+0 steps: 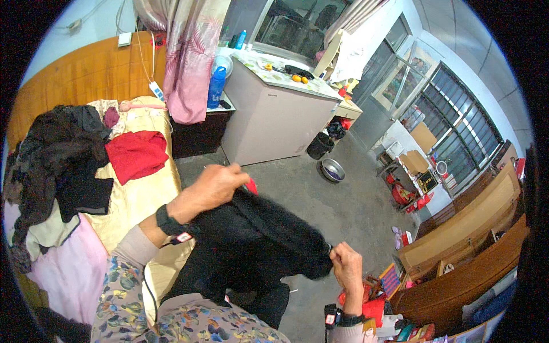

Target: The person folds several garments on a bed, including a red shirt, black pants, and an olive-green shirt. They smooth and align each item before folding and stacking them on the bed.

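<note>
A black cloth garment [274,231] is stretched between my two hands in front of my body. My left hand [214,184] grips its upper left end, where a small red piece shows beside the fingers. My right hand [346,263] pinches the right end of the garment, lower in the view. The lower part of the dark cloth hangs over my lap, and I cannot tell where it ends and my clothing starts. On the bed at the left lie a folded red cloth [137,155], a heap of dark clothes [60,150] and a pink cloth [73,274].
A bed with a yellow satin cover [161,171] stands at my left. Ahead is a chest freezer [274,120] with oranges [300,79] on top. A metal basin [333,170] sits on the floor. Wooden furniture [467,266] and mixed items stand at the right.
</note>
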The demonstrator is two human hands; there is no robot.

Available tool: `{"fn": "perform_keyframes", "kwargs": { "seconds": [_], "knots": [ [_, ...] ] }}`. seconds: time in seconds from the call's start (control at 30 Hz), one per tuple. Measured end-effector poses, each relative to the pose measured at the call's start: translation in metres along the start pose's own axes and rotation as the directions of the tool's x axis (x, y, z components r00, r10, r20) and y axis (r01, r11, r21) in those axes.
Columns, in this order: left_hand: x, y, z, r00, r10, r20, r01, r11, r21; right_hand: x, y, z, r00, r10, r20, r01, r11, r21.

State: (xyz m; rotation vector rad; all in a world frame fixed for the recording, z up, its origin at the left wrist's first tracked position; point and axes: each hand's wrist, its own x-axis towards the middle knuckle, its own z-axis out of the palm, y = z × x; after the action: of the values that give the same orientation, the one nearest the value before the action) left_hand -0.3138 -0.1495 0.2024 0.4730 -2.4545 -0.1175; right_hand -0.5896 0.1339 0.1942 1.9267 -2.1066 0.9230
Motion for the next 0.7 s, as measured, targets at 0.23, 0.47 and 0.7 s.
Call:
{"fn": "perform_keyframes", "kwargs": {
  "seconds": [0.23,0.47,0.7],
  "knots": [
    [0.049,-0.04,-0.039,0.906,-0.094,-0.413,0.021,0.984,-0.178,0.031,0.003,-0.022,0.97,0.184,-0.157,-0.141,0.957,0.255],
    [0.068,-0.048,-0.051,0.952,-0.218,-0.215,0.162,0.954,-0.252,0.053,-0.029,-0.02,0.984,0.063,0.168,-0.108,0.956,0.273],
    [0.075,-0.07,-0.032,0.956,-0.195,-0.218,0.148,0.965,-0.216,0.054,-0.037,-0.01,0.932,-0.055,0.358,0.079,0.995,-0.054]
  ]
}}
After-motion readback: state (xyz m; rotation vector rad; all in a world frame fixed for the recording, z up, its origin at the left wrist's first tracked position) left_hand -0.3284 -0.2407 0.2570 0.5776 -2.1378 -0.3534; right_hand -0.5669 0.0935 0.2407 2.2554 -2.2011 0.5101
